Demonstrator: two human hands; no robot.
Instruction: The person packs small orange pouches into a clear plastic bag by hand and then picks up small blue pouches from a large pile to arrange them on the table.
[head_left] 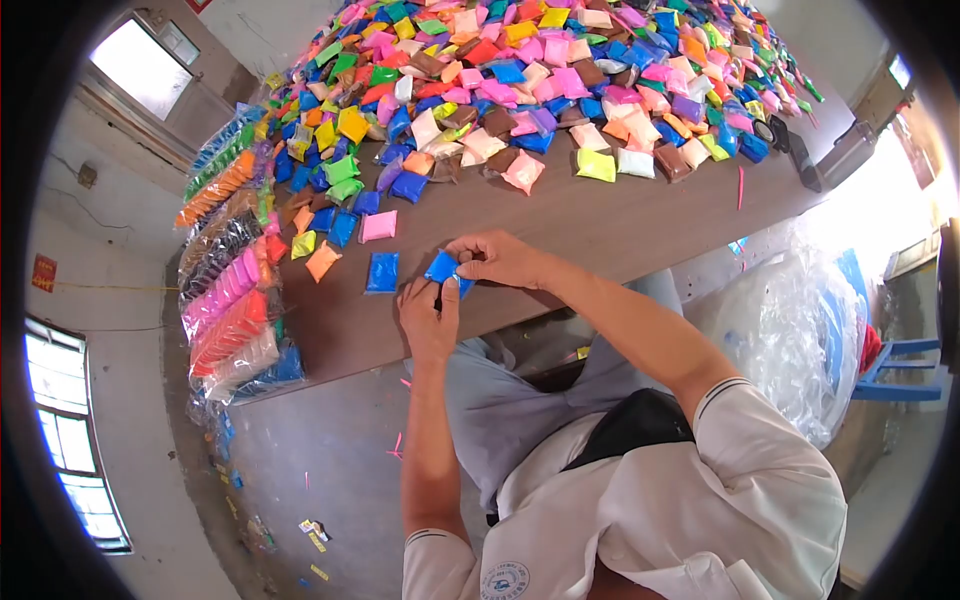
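Note:
Near the front edge of the table, a small blue packet (440, 265) is held between both my hands. My right hand (503, 259) pinches its right side with thumb and fingers. From below, my left hand (429, 318) has its fingers closed at the packet's lower edge, the thumb raised toward the right hand. More blue shows under the right fingers, partly covered by them. Just left of my hands another blue packet (382, 272) lies flat on the table. A pink packet (379, 226) and an orange packet (322, 261) rest beyond it.
A large heap of coloured packets (523, 172) covers the far side of the brown table (600, 222). Bags of sorted packets (222, 300) line the left edge. At the right stand a dark object (848, 155), clear plastic bags (785, 325) and a blue stool (900, 370).

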